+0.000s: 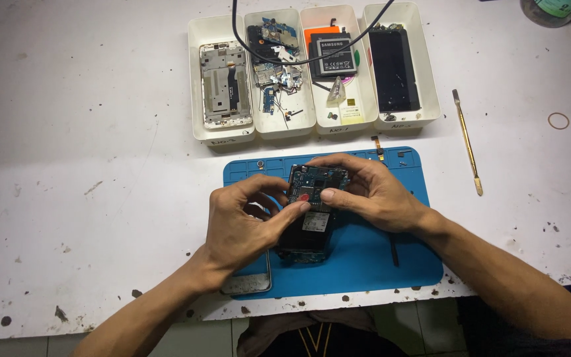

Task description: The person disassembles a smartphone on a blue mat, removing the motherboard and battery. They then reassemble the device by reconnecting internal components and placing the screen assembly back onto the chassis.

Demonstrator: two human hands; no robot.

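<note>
Holding an opened phone (pixel 310 218) over the blue mat (pixel 365 258), both the left hand (pixel 242 225) and right hand (pixel 371 192) pinch it. Its back is off; the green board looks still in, maybe. Other parts wait in white trays (pixel 223 132).

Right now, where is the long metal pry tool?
In the head view, the metal pry tool lies on the white table, right of the blue mat and the four white trays, left of a small ring.
</note>
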